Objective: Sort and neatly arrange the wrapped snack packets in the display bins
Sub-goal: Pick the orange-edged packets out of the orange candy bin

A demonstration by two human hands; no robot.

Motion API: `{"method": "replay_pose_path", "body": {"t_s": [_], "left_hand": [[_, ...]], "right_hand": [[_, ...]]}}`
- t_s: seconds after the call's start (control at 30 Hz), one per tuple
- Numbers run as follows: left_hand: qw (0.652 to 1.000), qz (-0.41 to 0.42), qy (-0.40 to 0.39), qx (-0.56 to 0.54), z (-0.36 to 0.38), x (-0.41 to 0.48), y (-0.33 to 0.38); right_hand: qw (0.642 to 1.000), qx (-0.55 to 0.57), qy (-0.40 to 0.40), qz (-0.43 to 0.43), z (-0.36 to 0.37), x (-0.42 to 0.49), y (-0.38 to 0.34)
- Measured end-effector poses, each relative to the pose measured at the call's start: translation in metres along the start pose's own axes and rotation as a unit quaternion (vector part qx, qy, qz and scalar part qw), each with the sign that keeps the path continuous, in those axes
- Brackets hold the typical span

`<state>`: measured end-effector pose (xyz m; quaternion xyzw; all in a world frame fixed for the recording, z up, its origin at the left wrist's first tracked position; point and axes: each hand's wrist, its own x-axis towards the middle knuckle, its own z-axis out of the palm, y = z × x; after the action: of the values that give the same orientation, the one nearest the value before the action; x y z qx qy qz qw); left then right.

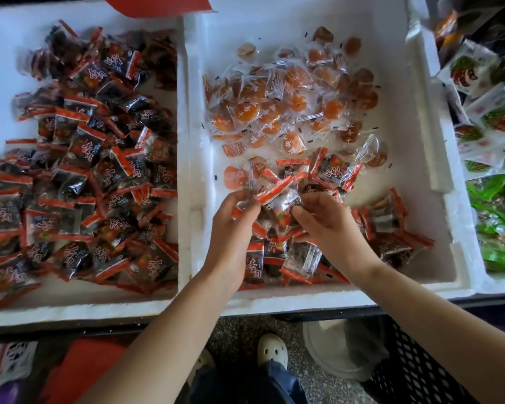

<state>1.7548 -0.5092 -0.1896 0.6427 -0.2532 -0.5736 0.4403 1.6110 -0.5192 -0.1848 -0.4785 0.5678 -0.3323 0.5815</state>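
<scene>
Two white foam bins stand side by side. The left bin (184,118) is filled with several dark packets with red ends (79,182). The middle bin (420,135) holds clear packets of orange discs (274,103) at the back and dark red-ended packets (336,170) at the front. My left hand (233,228) grips a bunch of the dark packets low in the middle bin, fingertips pinching a clear wrapper edge. My right hand (324,223) pinches a packet (283,201) held between both hands.
A third foam bin (461,258) on the right holds white and green packets (490,112). A red box (158,4) lies at the back. Below the bins' front edge are the floor, my white shoe (271,349), a white lid (333,351) and a black crate (420,371).
</scene>
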Motion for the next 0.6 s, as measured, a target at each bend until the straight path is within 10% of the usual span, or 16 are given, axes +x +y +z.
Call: {"method": "replay_pose_path", "body": {"t_s": [0.6], "left_hand": [[0.99, 0.095, -0.057, 0.091, -0.009, -0.027, -0.016]], "right_hand": [[0.968, -0.229, 0.012, -0.103, -0.016, -0.018, 0.023]]}}
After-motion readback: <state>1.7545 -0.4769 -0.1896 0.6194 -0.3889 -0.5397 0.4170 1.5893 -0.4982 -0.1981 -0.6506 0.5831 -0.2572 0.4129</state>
